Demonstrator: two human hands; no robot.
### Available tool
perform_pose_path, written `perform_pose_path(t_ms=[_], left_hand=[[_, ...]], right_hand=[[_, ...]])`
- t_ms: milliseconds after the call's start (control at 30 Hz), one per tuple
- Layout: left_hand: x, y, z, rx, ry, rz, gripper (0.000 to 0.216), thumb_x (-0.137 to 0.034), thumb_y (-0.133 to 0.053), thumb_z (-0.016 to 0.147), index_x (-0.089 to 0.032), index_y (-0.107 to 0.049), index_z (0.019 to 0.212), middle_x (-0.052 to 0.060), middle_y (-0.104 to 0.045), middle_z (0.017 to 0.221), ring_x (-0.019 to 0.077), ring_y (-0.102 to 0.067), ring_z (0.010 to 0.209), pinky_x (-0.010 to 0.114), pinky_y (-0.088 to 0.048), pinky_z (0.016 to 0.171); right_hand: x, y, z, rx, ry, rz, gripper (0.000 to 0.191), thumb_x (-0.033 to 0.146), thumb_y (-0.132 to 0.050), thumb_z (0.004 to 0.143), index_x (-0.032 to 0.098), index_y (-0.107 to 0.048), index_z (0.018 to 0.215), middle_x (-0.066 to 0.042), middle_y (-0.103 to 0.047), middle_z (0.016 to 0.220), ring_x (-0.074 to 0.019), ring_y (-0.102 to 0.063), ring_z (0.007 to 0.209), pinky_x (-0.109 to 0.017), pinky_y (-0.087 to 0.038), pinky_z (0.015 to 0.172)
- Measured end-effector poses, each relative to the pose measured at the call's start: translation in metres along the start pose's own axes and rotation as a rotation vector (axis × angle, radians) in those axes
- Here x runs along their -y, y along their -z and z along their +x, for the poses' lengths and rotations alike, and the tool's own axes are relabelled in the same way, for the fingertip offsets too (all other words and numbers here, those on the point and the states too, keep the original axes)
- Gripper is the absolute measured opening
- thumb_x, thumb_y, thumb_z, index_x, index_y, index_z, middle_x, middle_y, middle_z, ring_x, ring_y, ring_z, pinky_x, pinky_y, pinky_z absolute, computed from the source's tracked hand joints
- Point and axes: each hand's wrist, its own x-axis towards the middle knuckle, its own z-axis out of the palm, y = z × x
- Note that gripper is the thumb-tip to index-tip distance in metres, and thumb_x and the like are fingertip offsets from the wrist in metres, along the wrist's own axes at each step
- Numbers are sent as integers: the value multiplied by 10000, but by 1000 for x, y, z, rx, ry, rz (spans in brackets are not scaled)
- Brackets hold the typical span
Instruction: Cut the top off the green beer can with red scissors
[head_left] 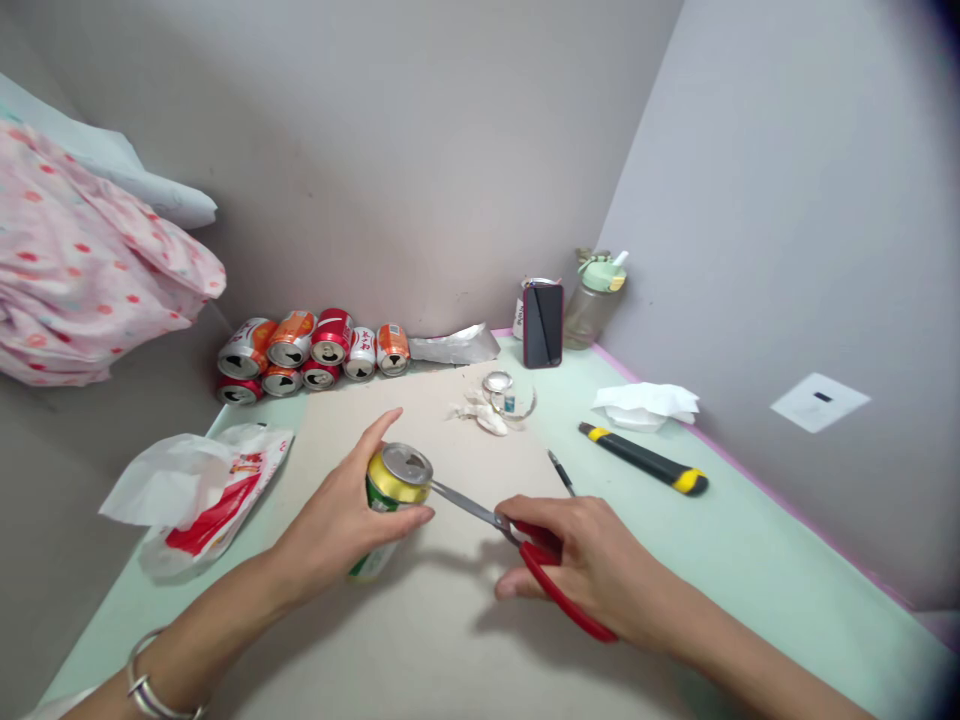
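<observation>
A green and yellow drink can stands tilted in my left hand, thumb in front and fingers around its far side. Its silver top faces up with the mouth opening visible. My right hand grips the red handles of a pair of scissors. The scissor blades reach left, and their tip meets the can's side just below the rim. Whether the tip has pierced the metal, I cannot tell. Beneath both hands lies a beige board.
Several drink cans are stacked at the back left beside a cut metal sheet. Cut scraps, a pen, a utility knife, tissues, a phone and a bottle lie beyond. A tissue pack sits left.
</observation>
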Motion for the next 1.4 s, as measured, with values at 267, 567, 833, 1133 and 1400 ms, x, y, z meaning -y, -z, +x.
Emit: perform_pose_path(t_ms=[267,567,833,1133,1400], left_hand=[[-9,5,-4,70,57,-218,895,-417,-775,718,-313,-375,1512,66,-629,1398,319,-597,1262,434,-468,1074],[-12,1,-7,28,53,-111,916,-373,-757,706,-334,-345,1523,74,-628,1363,329,-615,1208,457,-486,1028],[-11,1,-9,98,26,-120,929,-357,-737,710,-319,-314,1536,56,-671,1262,283,-643,1130,396,-503,990],[8,-3,-2,31,-101,177,920,-387,-701,758,-257,-265,1558,113,-630,1299,317,-622,1152,488,-427,1069],[-1,0,-4,-3,-73,190,914,-415,-687,778,-277,-232,1559,99,-627,1317,335,-539,1276,521,-364,1116]], right_hand=[[3,2,-1,24,38,21,424,649,-678,824,234,-595,789,73,-439,617,-106,-327,559,-196,-299,525],[1,0,-1,36,37,44,418,603,-733,803,234,-540,760,91,-391,618,-101,-290,580,-190,-266,531],[4,1,1,107,30,85,463,608,-700,828,224,-473,703,88,-303,600,-112,-227,586,-186,-249,511],[-2,-13,-3,14,83,-64,416,615,-637,877,239,-525,737,74,-451,587,-108,-332,513,-217,-250,529],[-6,-14,1,-6,98,-47,401,632,-620,879,242,-567,801,67,-486,630,-110,-370,541,-214,-259,543]])
